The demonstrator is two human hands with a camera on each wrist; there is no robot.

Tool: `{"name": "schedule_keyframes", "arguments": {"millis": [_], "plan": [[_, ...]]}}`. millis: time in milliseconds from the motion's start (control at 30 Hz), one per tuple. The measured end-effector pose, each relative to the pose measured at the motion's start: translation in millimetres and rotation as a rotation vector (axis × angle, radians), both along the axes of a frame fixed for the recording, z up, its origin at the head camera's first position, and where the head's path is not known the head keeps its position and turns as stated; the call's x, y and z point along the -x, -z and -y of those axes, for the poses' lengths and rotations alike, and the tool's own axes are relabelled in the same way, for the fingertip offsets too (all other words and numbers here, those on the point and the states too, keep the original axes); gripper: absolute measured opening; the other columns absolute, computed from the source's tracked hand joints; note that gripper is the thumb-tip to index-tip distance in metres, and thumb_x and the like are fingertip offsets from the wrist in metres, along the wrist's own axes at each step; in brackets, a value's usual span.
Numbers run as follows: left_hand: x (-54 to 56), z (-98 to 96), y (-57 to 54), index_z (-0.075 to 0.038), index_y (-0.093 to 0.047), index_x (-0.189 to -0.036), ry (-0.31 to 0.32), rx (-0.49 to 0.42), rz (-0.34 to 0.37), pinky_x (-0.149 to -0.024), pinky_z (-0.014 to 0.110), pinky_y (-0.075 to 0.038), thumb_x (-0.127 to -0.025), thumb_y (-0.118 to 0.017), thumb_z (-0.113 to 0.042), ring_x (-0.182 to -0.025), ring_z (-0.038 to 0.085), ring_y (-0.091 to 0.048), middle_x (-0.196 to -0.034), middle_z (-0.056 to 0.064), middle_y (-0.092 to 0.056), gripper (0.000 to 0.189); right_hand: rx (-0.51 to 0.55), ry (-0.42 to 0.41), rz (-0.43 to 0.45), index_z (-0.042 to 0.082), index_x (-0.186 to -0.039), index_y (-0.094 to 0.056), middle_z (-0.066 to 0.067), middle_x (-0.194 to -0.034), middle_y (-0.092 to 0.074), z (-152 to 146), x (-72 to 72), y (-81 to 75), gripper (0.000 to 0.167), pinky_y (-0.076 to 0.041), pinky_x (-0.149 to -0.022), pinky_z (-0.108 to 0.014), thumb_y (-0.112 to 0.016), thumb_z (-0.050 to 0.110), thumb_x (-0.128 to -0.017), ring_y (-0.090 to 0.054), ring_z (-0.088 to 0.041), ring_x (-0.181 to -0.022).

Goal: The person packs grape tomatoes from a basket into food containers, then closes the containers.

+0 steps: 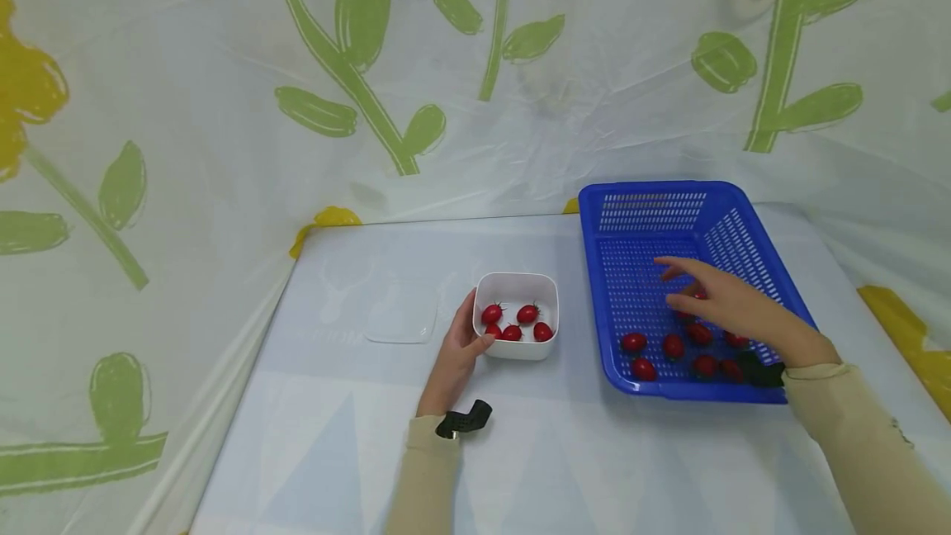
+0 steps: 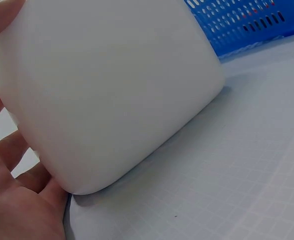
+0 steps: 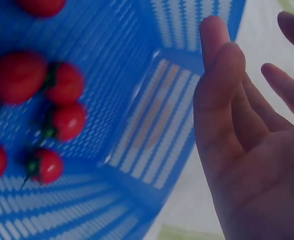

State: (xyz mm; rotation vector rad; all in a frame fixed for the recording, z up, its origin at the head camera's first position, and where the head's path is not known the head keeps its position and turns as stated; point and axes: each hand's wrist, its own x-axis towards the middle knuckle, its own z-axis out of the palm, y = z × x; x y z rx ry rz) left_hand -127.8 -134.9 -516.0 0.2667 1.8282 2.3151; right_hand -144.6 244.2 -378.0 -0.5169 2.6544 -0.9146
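Tomatoes (image 1: 673,346) lie in the blue basket (image 1: 631,271) below the right hand (image 1: 724,297), which holds nothing: its thumb and fingers are loosely bent, with a gap between them. The left hand (image 1: 453,357) grips the white box (image 1: 515,351) at its left side, thumb over the rim at the near left corner, fingers against the outer wall.

The basket stands toward the far right corner of the tabletop (image 1: 520,444); the box stands to its left, well apart from it, nearer the far edge than the near one. A clear lid (image 1: 401,320) lies left of the box, beyond the left hand. Flowered cloth (image 1: 624,89) hangs behind the far edge. The right hand and a dark wrist mount (image 1: 761,371) hide part of the basket's near right corner.

Most of the basket's tomatoes are gathered toward its near edge, some partly hidden by the right hand. Five more show inside the box, close to the left thumb.
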Motion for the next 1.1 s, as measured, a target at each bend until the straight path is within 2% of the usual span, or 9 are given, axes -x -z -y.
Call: {"name": "schedule_keyframes", "arguments": {"millis": [100, 233, 400, 567, 700, 833, 967, 1100], "plan": [[-0.2, -0.3, 0.4, -0.032, -0.025, -0.140, 0.003, -0.002, 0.000, -0.101, 0.025, -0.027, -0.085, -0.055, -0.006, -0.132, 0.006, -0.016, -0.143, -0.014, -0.022, 0.067, -0.006, 0.023, 0.057, 0.012, -0.140, -0.024, -0.020, -0.125, -0.044, -13, 4.2, 1.4, 0.063, -0.049, -0.077, -0.048, -0.050, 0.038, -0.089, -0.057, -0.031, -0.097], [0.1, -0.2, 1.8, -0.033, -0.025, -0.139, 0.001, 0.007, 0.004, -0.102, 0.027, -0.026, -0.085, -0.055, -0.006, -0.132, 0.007, -0.015, -0.143, -0.015, -0.022, 0.068, -0.023, 0.031, 0.101, 0.007, -0.140, -0.021, -0.025, -0.125, -0.041, -28, 10.5, 5.1, 0.062, -0.050, -0.073, -0.045, -0.050, 0.031, -0.091, -0.056, -0.032, -0.095], [0.0, 0.2, 2.8, -0.036, -0.025, -0.139, -0.011, 0.046, 0.013, -0.101, 0.028, -0.028, -0.085, -0.057, -0.009, -0.132, 0.007, -0.014, -0.143, -0.017, -0.021, 0.068, -0.034, 0.028, 0.146, 0.002, -0.138, -0.025, -0.029, -0.126, -0.037, -40, 16.9, 13.3, 0.057, -0.051, -0.071, -0.044, -0.051, 0.020, -0.090, -0.055, -0.035, -0.095], [-0.2, -0.3, 2.2, -0.033, -0.025, -0.140, -0.001, 0.026, 0.004, -0.101, 0.028, -0.027, -0.085, -0.056, -0.007, -0.132, 0.008, -0.015, -0.143, -0.015, -0.022, 0.068, -0.038, 0.040, 0.205, 0.000, -0.138, -0.026, -0.031, -0.131, -0.031, -46, 19.8, 23.7, 0.058, -0.051, -0.072, -0.043, -0.052, 0.014, -0.088, -0.050, -0.042, -0.102], [-1.0, -0.5, 1.4, -0.034, -0.025, -0.139, 0.006, 0.009, 0.010, -0.101, 0.028, -0.027, -0.085, -0.056, -0.007, -0.132, 0.008, -0.016, -0.143, -0.014, -0.022, 0.067, -0.074, 0.042, 0.256, -0.004, -0.136, -0.029, -0.033, -0.128, -0.034, -47, 21.6, 33.2, 0.058, -0.050, -0.073, -0.044, -0.053, 0.013, -0.086, -0.052, -0.038, -0.098], [-1.6, -0.5, 0.0, -0.036, -0.025, -0.138, 0.001, 0.030, 0.017, -0.101, 0.027, -0.027, -0.085, -0.056, -0.009, -0.132, 0.006, -0.015, -0.143, -0.016, -0.022, 0.067, -0.153, 0.036, 0.260, -0.005, -0.131, -0.038, -0.032, -0.121, -0.043, -49, 23.3, 40.1, 0.052, -0.047, -0.077, -0.050, -0.053, 0.012, -0.084, -0.052, -0.034, -0.094], [-1.6, -0.6, -1.3, -0.037, -0.025, -0.138, -0.001, 0.031, 0.025, -0.100, 0.025, -0.028, -0.085, -0.056, -0.008, -0.131, 0.005, -0.016, -0.143, -0.016, -0.022, 0.067, -0.191, 0.014, 0.247, -0.006, -0.127, -0.042, -0.031, -0.119, -0.046, -50, 24.6, 43.2, 0.048, -0.043, -0.081, -0.055, -0.054, 0.014, -0.085, -0.049, -0.040, -0.099], [-1.2, -0.4, -2.3, -0.036, -0.026, -0.138, 0.001, 0.020, 0.023, -0.100, 0.024, -0.028, -0.086, -0.056, -0.007, -0.131, 0.005, -0.017, -0.143, -0.016, -0.022, 0.067, -0.202, 0.005, 0.250, -0.006, -0.127, -0.043, -0.031, -0.119, -0.045, -48, 27.4, 44.8, 0.048, -0.042, -0.082, -0.055, -0.055, 0.013, -0.085, -0.046, -0.043, -0.103]]}}
